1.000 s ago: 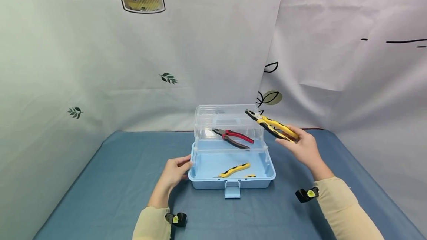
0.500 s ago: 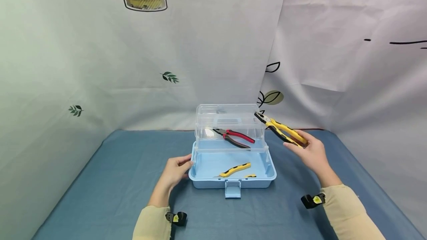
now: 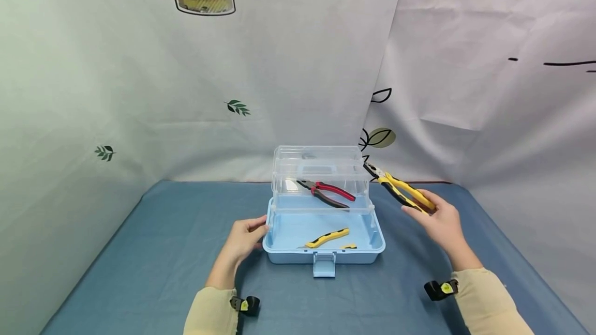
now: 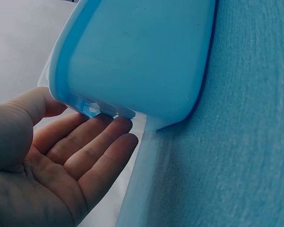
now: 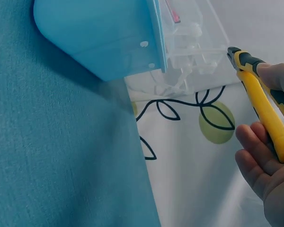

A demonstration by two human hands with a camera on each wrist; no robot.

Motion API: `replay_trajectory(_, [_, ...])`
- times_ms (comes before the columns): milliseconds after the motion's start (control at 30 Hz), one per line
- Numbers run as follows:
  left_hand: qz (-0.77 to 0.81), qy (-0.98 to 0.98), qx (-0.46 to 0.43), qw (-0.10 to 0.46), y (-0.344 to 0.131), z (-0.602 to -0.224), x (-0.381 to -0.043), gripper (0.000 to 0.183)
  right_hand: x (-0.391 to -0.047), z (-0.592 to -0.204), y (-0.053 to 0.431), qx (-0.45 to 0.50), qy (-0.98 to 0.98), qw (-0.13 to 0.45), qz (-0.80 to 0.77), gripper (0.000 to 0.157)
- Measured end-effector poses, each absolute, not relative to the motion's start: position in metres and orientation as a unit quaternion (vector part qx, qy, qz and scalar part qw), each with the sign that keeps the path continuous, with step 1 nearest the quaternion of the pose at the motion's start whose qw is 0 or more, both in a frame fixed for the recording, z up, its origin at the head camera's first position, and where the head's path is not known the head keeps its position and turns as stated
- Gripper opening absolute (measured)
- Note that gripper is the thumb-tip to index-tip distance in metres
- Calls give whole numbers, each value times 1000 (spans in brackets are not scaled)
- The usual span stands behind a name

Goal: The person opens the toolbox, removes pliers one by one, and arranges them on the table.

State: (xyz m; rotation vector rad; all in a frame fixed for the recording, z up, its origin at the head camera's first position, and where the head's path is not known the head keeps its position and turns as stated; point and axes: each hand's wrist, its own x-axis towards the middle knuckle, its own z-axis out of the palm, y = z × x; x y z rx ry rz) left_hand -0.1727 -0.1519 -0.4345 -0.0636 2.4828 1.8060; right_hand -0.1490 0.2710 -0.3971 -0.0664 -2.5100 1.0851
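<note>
A light blue toolbox (image 3: 343,257) stands with its transparent lid (image 3: 321,154) raised. My left hand (image 3: 243,239) holds its left side, thumb over the rim and fingertips against the outer wall near the back corner. To the right of the lid, my right hand (image 3: 440,221) grips yellow-and-black pliers (image 3: 402,190) by the handles, their nose pointing up and left. Red-and-black pliers (image 3: 331,189) lie at the back of the box, seen through clear plastic. A yellow-and-black tool handle (image 3: 328,237) shows inside the box, the rest partly hidden behind the front wall.
The front latch (image 3: 324,265) hangs down. Under the box a blue cloth (image 3: 177,247) covers the table. A pale printed curtain (image 3: 298,66) rises behind the table's far edge and along both sides.
My right hand has moved right and slightly down with the yellow-and-black pliers, away from the lid. My left hand stays at the toolbox's left side.
</note>
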Motion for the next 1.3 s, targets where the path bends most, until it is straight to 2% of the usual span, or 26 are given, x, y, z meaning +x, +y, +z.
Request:
replay_trajectory(767, [594,804,-19,35,-153,-435,-171,37,-141,-417,283,-107,-904,208,357,67])
replay_trajectory(1300, [588,808,-18,36,-152,-436,-173,39,-141,-424,287,-133,-913,147,358,76])
